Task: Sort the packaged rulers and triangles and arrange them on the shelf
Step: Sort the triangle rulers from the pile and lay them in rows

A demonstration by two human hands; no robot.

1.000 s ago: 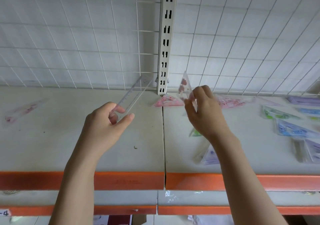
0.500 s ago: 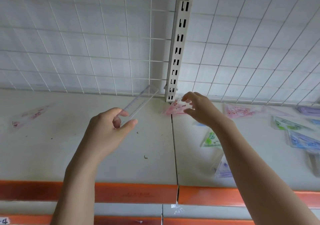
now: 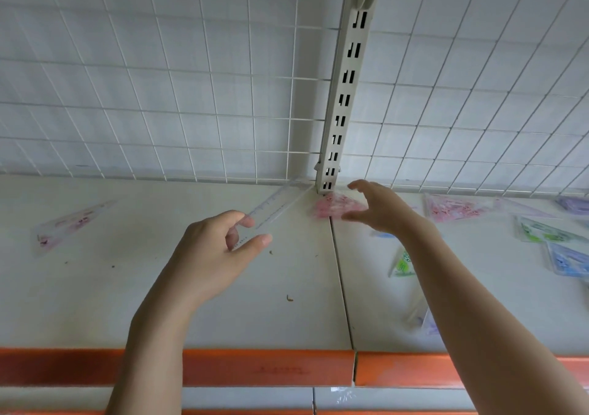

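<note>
Clear plastic is what the left hand (image 3: 204, 255) has hold of: its thumb and fingers (image 3: 247, 222) pinch the near end of a see-through ruler (image 3: 276, 205), whose far end angles up toward the foot of the slotted upright (image 3: 345, 95). Just beside it, the right hand (image 3: 379, 209) hovers with fingers spread and relaxed, holding nothing, over a pink triangle (image 3: 331, 205) lying flat at the base of that upright; whether the fingertips touch the packet I cannot tell from here. Further out on the shelf (image 3: 127, 287), another pink ruler (image 3: 68, 225) lies alone at the far left. To the right there is a second pink triangle (image 3: 455, 207), then green (image 3: 541, 231), blue (image 3: 567, 260) and purple (image 3: 573, 204) packets lying loosely, with more packets partly hidden behind the right forearm. By my reckoning the sorting is at an early stage: a few pink pieces seem placed, the clear ruler needs a spot, and most of the right-hand scatter is yet to be grouped.
</note>
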